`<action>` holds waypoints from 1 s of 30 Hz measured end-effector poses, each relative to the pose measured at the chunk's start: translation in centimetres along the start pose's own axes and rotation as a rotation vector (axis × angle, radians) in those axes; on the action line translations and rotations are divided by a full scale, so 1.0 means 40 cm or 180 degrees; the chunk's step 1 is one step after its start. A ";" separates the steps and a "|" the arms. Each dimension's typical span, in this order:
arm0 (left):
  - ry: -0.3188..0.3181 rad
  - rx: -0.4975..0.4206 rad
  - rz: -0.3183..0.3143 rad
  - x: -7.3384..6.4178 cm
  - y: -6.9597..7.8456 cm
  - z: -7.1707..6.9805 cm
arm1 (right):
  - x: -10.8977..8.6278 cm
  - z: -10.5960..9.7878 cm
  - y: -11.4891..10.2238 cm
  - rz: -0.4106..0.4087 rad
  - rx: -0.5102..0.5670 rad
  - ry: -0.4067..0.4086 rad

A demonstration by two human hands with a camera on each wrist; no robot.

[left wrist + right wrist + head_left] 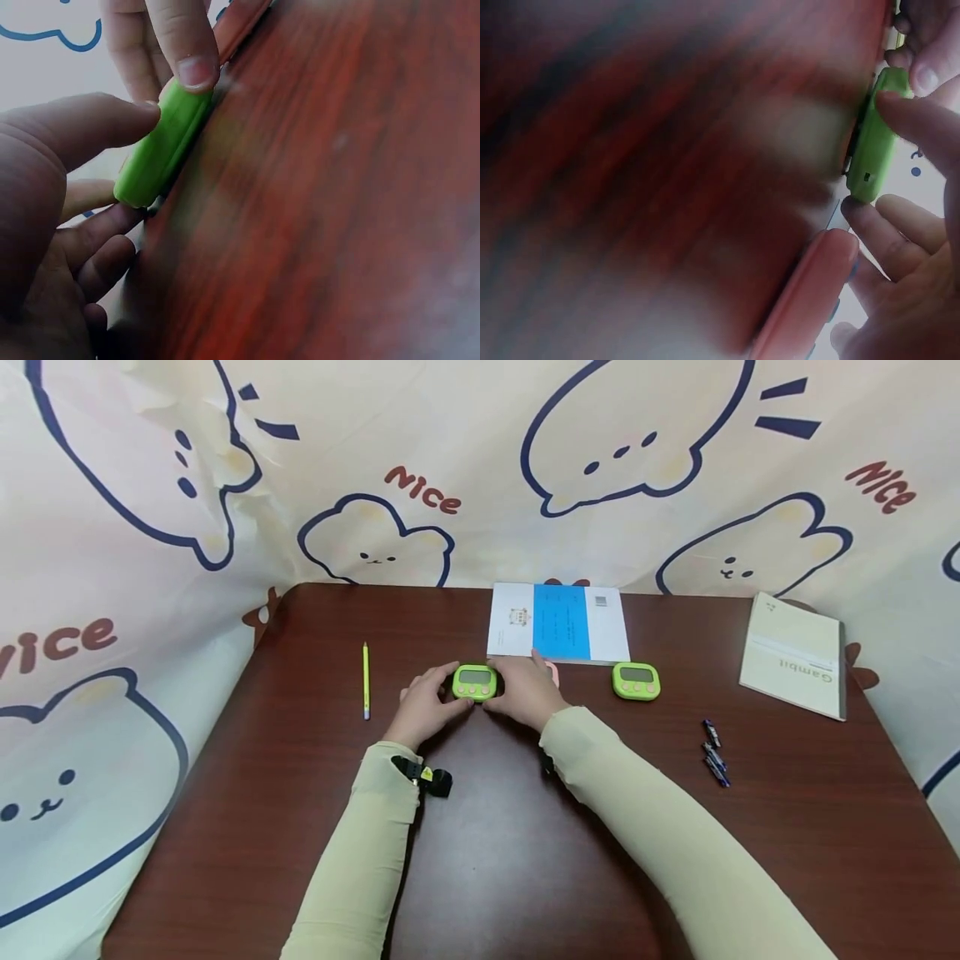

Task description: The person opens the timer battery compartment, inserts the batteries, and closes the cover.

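A small green digital timer (475, 682) with a grey screen and pinkish buttons is held between both hands at the middle of the table. My left hand (426, 703) grips its left end, thumb on the near edge and fingers at the far side. From the right, my right hand (528, 692) pinches the other end the same way. In the left wrist view the green timer (154, 161) appears edge-on, close to the tabletop. Mostly hidden behind the right hand is a pink device (553, 672), whose rounded side also shows in the right wrist view (806, 300).
A second green timer (636, 682) lies to the right. Behind the hands is a white-and-blue book (558, 622). A yellow pencil (366, 681) lies at left. Several small dark pen-like pieces (716, 756) and a cream notebook (791, 656) are at right on the brown table (480, 860).
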State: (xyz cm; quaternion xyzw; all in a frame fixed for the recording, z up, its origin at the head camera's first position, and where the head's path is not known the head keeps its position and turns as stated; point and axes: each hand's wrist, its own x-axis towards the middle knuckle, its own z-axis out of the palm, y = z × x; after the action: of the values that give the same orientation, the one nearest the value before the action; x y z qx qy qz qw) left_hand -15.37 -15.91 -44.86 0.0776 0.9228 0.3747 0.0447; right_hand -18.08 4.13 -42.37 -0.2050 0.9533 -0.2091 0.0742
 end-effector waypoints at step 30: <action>0.0438 -0.0463 0.1217 -0.094 0.178 0.029 | -0.260 -0.148 0.059 -0.0226 0.1159 0.0785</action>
State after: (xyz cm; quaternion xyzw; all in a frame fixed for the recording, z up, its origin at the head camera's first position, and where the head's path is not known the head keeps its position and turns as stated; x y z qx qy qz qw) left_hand -10.73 -10.72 -40.62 0.2220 0.8627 0.4463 -0.0848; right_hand -10.84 12.66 -37.48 -0.1946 0.8938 -0.4038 -0.0146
